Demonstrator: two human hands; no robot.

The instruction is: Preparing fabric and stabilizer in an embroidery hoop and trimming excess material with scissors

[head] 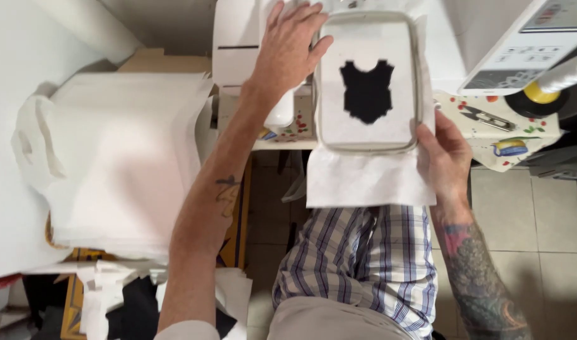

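Matt white fabric (364,179) with a black cloth patch (366,91) sits in a smooth plastic hoop (417,82).

Both forearms are bare, with a small dark line tattoo on the inner side of the left forearm (227,192) and a dense grey and black tattoo with a patch of red and blue near the wrist covering the right forearm (480,283). A white cuff or sleeve edge (189,329) shows at the bottom of the left arm. The person wears a short checked shirt of white with blue and purple stripes (358,258) over light beige trousers (329,321); the left hand (288,47) and right hand (445,160) carry no rings or gloves.
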